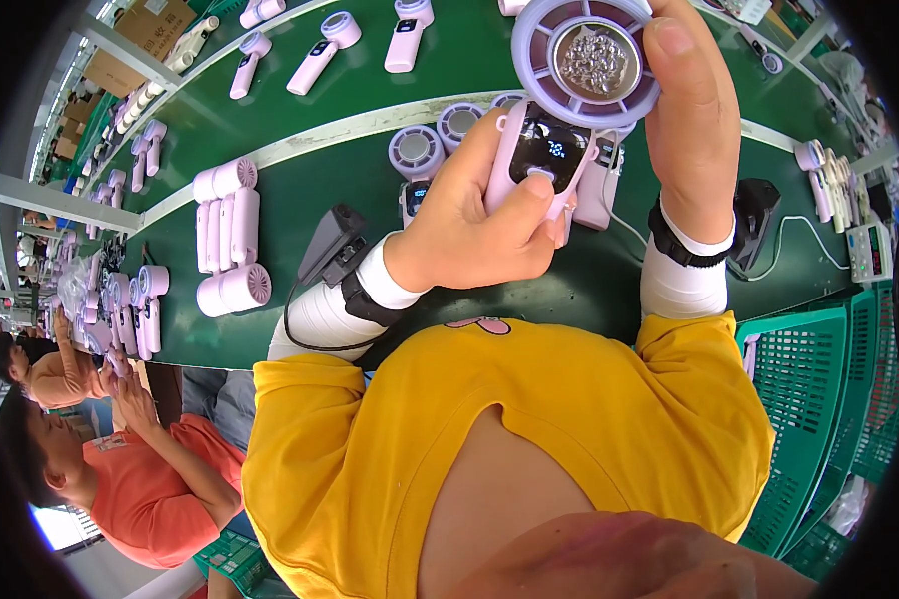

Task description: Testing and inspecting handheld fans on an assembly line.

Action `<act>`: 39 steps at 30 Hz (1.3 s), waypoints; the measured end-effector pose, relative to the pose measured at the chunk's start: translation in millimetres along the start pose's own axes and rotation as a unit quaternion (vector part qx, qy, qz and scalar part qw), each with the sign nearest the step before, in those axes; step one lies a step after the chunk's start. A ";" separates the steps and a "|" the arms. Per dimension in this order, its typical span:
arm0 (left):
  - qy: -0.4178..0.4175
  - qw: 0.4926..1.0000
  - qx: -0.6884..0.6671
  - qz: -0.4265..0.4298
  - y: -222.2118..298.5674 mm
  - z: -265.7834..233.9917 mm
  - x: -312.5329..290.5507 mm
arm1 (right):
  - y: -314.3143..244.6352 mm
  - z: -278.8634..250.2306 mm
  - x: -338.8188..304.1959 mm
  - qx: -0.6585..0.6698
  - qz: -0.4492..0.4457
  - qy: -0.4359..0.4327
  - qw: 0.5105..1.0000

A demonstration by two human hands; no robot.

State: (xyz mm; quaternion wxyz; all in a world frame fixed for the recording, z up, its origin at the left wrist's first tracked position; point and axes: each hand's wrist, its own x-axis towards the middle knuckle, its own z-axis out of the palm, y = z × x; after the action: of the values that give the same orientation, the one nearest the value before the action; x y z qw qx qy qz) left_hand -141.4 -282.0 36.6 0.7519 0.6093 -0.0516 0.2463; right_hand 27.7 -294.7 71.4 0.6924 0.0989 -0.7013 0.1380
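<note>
A pink handheld fan (529, 140) with a round purple head is held up over the green table, its small dark display lit. My left hand (469, 225) is wrapped round its handle, with the thumb on the button below the display. My right hand (697, 120) grips the rim of the fan head (596, 62) from the right side; some of its fingers are hidden behind the head. Behind my hands, more fans stand on the table, among them one with a purple grille (417, 150) and one with a pink body (596, 193), partly covered.
Several pink fans (228, 235) lie grouped at the left. Others, such as a pink fan (407, 45), lie beyond a pale rail (350, 127). A white meter (869, 252) with a cable sits right, above green crates (794, 409). A co-worker in orange (150, 489) sits left.
</note>
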 end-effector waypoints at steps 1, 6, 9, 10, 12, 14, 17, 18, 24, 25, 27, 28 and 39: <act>-0.001 1.000 0.000 0.000 -0.4 -0.4 0.1 | -0.1 0.7 0.5 -0.001 0.000 0.001 1.000; -0.005 0.999 0.036 0.020 -2.7 -2.8 -1.5 | -2.0 2.0 0.9 -0.004 0.000 0.007 1.000; -0.016 0.998 0.055 0.040 -1.8 -1.6 -2.3 | -1.9 3.4 0.6 -0.005 0.002 0.012 1.000; -0.006 0.999 0.038 0.021 -0.2 -0.5 -2.0 | -1.8 3.2 0.4 -0.005 0.003 0.013 1.000; 0.014 1.000 0.003 -0.017 2.1 1.2 -1.8 | -1.9 4.1 -0.1 -0.005 0.005 0.017 1.000; 0.012 1.000 0.015 -0.007 1.6 1.5 -1.8 | -5.0 2.1 -1.3 -0.005 0.007 0.020 1.000; 0.007 0.999 0.040 0.013 0.0 1.4 -1.7 | -2.5 4.6 -1.3 -0.007 0.010 0.025 1.000; 0.002 0.999 0.044 0.025 -1.0 0.7 -1.8 | -2.7 4.0 -1.2 -0.007 0.011 0.026 1.000; 0.020 1.000 -0.007 -0.012 0.6 1.0 -1.1 | -2.0 9.2 1.8 -0.008 0.018 0.028 0.999; 0.020 1.000 -0.008 -0.011 0.6 1.2 -1.0 | -1.9 9.0 2.5 -0.008 0.019 0.028 0.999; 0.012 1.000 0.014 -0.003 0.3 1.5 -0.8 | -3.8 10.6 1.5 -0.022 0.022 0.032 0.999; 0.008 1.000 0.025 0.000 0.5 1.5 -1.2 | -4.8 12.3 0.5 -0.036 0.025 0.038 0.998; 0.018 1.000 0.010 -0.004 2.4 -1.1 -2.5 | -26.2 42.9 16.3 -0.151 0.160 0.105 0.970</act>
State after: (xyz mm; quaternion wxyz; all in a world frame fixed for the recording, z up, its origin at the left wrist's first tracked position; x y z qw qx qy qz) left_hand -144.9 -281.4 37.5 0.7477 0.6124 -0.0333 0.2546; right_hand -4.4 -332.7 89.0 0.7380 -0.1356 -0.6440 0.1495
